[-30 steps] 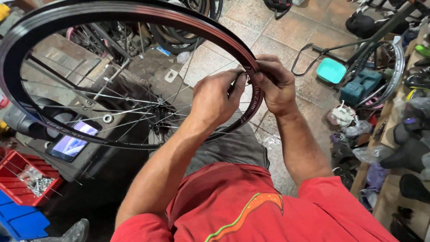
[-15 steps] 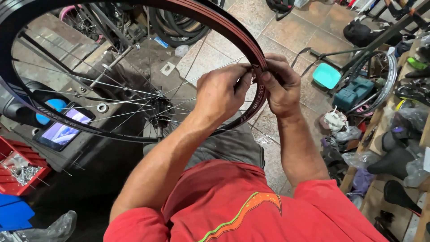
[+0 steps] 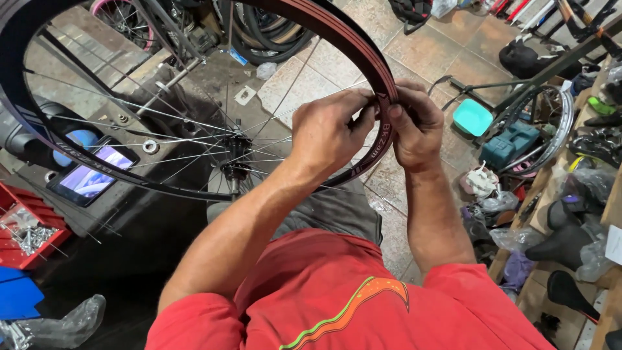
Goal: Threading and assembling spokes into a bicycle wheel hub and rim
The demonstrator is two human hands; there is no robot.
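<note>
The floor (image 3: 427,48) is laid with worn, stained beige-brown tiles, lit evenly from above, and strewn with workshop clutter. To the left stand a red parts bin (image 3: 26,236) holding small metal pieces and a blue tray (image 3: 16,295), with a lit phone screen (image 3: 91,176) on a dark surface; tyres (image 3: 265,39) and a pink-rimmed wheel (image 3: 123,13) lie further back. On the right sit a teal lid (image 3: 472,118), a teal case (image 3: 515,144), crumpled rags (image 3: 481,181), and a wooden shelf (image 3: 606,214) carrying black saddles (image 3: 564,243).
</note>
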